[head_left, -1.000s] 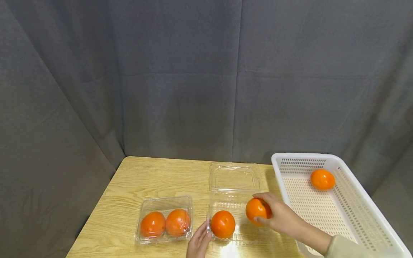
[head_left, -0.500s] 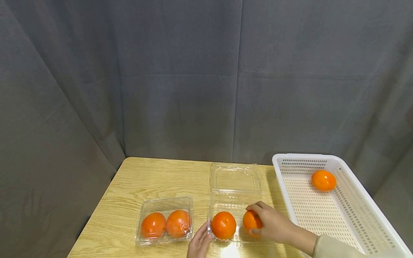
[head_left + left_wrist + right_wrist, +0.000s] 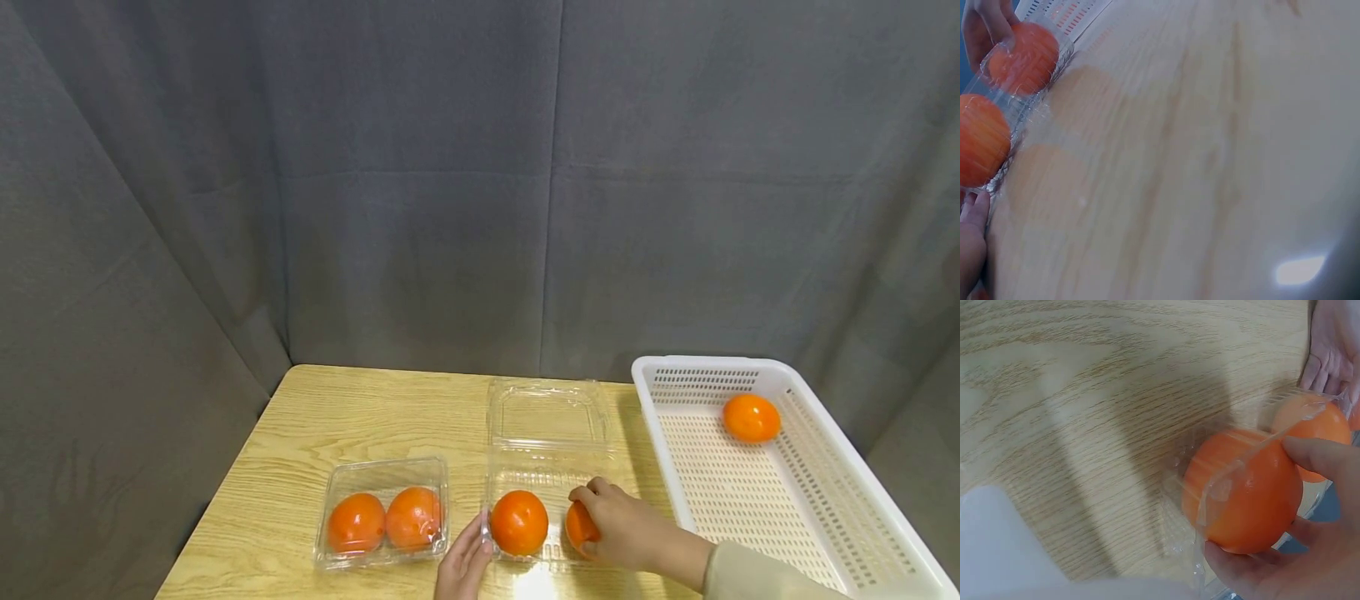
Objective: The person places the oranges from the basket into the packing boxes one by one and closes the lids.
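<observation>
In the head view, my right hand grips a persimmon at the right half of an open clear plastic clamshell container. In the right wrist view, thumb and fingers hold this smooth orange persimmon from both sides, inside the container's wall. Another persimmon sits in the container's left half. My left hand pinches the container's near left edge between thumb and fingers. The container's lid lies folded back, away from me.
A closed clear clamshell with two persimmons stands on the wooden table at left. To the right is a white perforated plastic basket with one persimmon in its far part. A grey curtain hangs behind the table.
My right hand has brought its persimmon left and down into the container's right half and still holds it. The left hand has stayed on the container's edge.
</observation>
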{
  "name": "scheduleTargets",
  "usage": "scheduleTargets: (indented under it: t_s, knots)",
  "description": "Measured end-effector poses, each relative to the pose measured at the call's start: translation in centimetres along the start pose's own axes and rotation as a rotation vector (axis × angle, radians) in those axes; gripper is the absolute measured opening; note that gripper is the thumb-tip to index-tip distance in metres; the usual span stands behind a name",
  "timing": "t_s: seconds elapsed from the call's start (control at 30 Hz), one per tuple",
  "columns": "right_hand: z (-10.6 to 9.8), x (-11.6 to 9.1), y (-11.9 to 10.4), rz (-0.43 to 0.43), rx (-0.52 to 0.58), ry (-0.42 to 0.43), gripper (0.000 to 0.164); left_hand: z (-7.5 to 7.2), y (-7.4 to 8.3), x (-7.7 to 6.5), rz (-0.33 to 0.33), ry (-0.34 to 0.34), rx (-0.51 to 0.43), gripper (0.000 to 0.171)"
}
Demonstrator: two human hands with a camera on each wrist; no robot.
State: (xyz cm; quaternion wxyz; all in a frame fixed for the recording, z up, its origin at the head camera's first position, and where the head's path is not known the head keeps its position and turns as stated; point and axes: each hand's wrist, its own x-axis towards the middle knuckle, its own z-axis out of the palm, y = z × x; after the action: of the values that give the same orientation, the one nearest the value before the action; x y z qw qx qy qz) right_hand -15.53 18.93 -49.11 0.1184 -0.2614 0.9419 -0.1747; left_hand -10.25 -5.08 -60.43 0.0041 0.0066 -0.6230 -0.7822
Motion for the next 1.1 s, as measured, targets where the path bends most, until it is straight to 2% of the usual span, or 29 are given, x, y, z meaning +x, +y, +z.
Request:
scheduleTargets:
  t_s: [0.4, 0.77, 0.97, 1.1]
  knots:
    - [0.0, 0.2, -0.4, 0.0, -0.064, 0.011, 0.057, 0.1, 0.1, 0.1, -0.011, 0.007, 0.0, 0.052]
    - [0.1, -0.2, -0.8, 0.007, -0.118, 0.029, 0.06, 0.1, 0.3, 0.0, -0.045, 0.025, 0.056, 0.055]
    - [0.0, -0.3, -1.0, 0.068, -0.09, 0.007, 0.06, 0.1, 0.2, 0.0, -0.033, 0.026, 0.014, 0.055]
    - [-0.6, -0.4, -1.1, 0.131, -0.011, -0.006, 0.056, 0.1, 0.1, 0.1, -0.024, 0.02, -0.013, 0.055]
